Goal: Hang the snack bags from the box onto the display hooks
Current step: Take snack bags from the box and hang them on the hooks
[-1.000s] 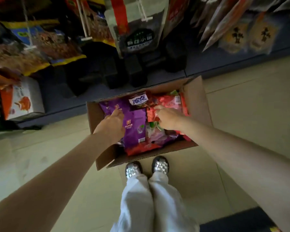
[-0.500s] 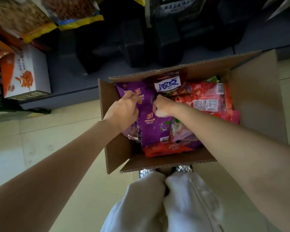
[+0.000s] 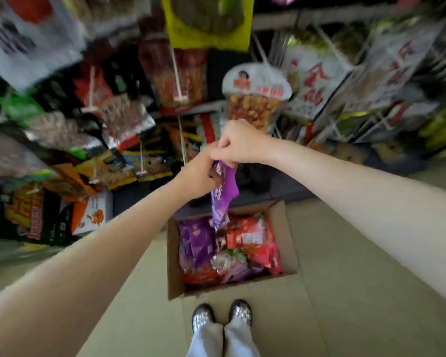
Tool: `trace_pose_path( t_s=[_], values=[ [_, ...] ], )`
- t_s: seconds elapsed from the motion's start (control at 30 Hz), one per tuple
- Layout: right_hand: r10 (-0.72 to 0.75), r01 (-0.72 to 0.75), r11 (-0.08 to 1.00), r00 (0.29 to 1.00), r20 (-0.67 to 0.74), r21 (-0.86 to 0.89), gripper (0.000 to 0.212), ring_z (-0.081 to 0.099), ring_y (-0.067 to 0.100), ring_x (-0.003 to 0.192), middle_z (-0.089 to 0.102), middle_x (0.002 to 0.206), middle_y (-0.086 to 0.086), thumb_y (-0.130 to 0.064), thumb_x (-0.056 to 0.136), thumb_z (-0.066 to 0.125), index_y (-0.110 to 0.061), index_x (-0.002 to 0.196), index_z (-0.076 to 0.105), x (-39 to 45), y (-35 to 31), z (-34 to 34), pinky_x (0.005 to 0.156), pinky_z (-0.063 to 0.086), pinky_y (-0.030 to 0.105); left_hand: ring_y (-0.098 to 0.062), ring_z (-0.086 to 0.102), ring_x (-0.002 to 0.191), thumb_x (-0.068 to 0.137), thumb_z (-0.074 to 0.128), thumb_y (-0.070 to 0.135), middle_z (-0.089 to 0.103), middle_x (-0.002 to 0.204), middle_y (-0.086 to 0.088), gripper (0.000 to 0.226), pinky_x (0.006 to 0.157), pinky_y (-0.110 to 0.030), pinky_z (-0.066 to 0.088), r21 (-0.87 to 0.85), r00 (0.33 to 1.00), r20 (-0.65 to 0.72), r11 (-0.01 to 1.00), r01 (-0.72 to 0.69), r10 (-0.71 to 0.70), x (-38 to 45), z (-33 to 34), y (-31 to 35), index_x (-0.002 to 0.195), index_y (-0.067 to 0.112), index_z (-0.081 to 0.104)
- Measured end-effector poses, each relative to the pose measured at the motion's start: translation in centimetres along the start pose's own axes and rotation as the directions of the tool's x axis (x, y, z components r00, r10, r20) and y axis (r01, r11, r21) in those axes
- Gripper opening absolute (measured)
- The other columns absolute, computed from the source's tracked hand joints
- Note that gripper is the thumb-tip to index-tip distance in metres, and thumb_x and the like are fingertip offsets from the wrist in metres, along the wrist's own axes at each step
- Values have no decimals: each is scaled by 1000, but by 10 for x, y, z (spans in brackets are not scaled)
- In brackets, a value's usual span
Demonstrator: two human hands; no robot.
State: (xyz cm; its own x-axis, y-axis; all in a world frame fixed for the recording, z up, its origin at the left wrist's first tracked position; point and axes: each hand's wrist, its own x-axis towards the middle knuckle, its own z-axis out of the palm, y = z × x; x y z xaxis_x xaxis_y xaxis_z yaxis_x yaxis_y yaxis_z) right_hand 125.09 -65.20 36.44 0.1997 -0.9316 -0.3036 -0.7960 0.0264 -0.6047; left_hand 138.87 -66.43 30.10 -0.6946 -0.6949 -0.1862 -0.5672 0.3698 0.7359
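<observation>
Both the left hand (image 3: 198, 176) and right hand (image 3: 238, 145) pinch the top of a crinkled purple foil snack bag (image 3: 223, 194), fingers clamped on it, above the open brown cardboard box (image 3: 285, 228).

You've lifted both hands out of the box (image 3: 283, 228); a second ago they were down among the bags. Your left hand (image 3: 197, 176) and right hand (image 3: 238, 145) now meet at frame centre, pinching the top of a purple bag (image 3: 223, 194) that hangs above the box. Your view has tilted up, bringing the blurred hooks (image 3: 177, 73) into the upper frame.
</observation>
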Motion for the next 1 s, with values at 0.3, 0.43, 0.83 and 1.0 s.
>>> trace_pose_path(
  t_s=[0.3,0.43,0.83,1.0],
  values=[
    [-273,129,877,926,-259,-462,40,46,18,45,46,41,10,-38,67,49,-4,50,62,-131,-198,-261,53,38,29,-16,56,98,74,69,14,51,129,-14,46,74,-3,39,221,873,-284,913,-342,395,-29,-258,280,116,-1,59],
    [-314,87,811,899,-304,-579,39,45,12,41,47,38,4,-32,75,54,-1,54,66,-184,-239,-321,45,34,17,-1,59,52,78,61,27,66,77,-12,33,59,-21,51,296,913,-190,908,-297,360,-49,-299,366,97,1,63],
    [-243,-161,609,894,-376,-777,21,61,26,83,66,89,10,-19,86,51,-6,86,67,-243,-202,-432,73,49,36,-18,70,55,91,51,3,63,72,-12,25,56,-37,58,303,879,-379,936,-178,290,-35,-287,425,73,18,42],
    [-176,-130,701,922,-346,-702,34,62,25,103,60,124,6,-30,93,52,-12,120,57,-240,-182,-464,87,49,33,-18,70,58,91,51,6,68,75,-12,25,61,-39,58,300,817,-492,939,-165,301,-25,-274,430,73,20,42]
  ],
)
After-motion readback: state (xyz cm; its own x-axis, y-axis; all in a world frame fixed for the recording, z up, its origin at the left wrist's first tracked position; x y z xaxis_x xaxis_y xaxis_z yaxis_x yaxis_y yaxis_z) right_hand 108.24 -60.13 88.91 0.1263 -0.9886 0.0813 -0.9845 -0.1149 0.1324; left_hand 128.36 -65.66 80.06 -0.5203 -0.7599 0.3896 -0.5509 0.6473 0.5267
